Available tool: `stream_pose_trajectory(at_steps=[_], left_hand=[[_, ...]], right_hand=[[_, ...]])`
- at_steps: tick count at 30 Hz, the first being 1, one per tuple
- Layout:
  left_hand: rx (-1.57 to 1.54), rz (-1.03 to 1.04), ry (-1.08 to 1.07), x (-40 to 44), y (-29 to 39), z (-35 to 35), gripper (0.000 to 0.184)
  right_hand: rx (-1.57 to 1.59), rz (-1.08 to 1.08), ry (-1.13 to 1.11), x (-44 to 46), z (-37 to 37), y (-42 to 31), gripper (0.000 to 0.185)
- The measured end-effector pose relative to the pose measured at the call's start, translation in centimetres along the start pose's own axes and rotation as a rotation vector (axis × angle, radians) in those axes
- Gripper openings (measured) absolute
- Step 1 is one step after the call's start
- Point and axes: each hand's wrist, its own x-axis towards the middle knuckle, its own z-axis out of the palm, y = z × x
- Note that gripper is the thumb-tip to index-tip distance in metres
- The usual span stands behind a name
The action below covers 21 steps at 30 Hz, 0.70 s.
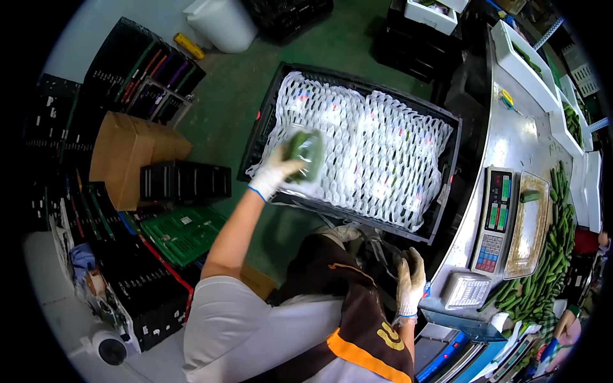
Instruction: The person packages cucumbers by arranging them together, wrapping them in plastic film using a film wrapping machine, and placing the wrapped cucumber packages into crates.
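Clear produce pack (308,155) is over the left part of the black crate (263,131), long axis near-to-far. Left hand (276,171), nearer, grips its left side; right hand (410,284), well apart, is loosely spread.

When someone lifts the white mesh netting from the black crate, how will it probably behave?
The white mesh netting is probably floppy, because its edges look wavy. It seems light for its size, being full of holes. Those openings might snag on the black crate's corners.
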Motion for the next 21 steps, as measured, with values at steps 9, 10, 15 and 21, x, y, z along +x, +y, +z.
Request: stream_pose_trajectory(at_steps=[9, 10, 15, 21], left_hand=[[0.753, -0.132, 0.358, 2.8, -4.8, -7.9, 0.081], [0.891, -0.131, 0.401, 2.2, -3.7, -6.9, 0.078], [1.397, 0.447, 0.451, 1.8, -2.5, -2.5, 0.078], [1.616, 0.295, 0.453, 3.3, -4.9, -2.2, 0.08]], right_hand=[[-0.208, -0.037, -0.12, -0.5, 0.4, 1.8, 0.034], [-0.285, -0.054, -0.131, -0.7, 0.3, 1.6, 0.034], [-0.404, -0.204, -0.114, -1.1, 1.1, 1.6, 0.034], [-0.569, -0.313, -0.206, -1.0, 1.0, 0.0, 0.032]])
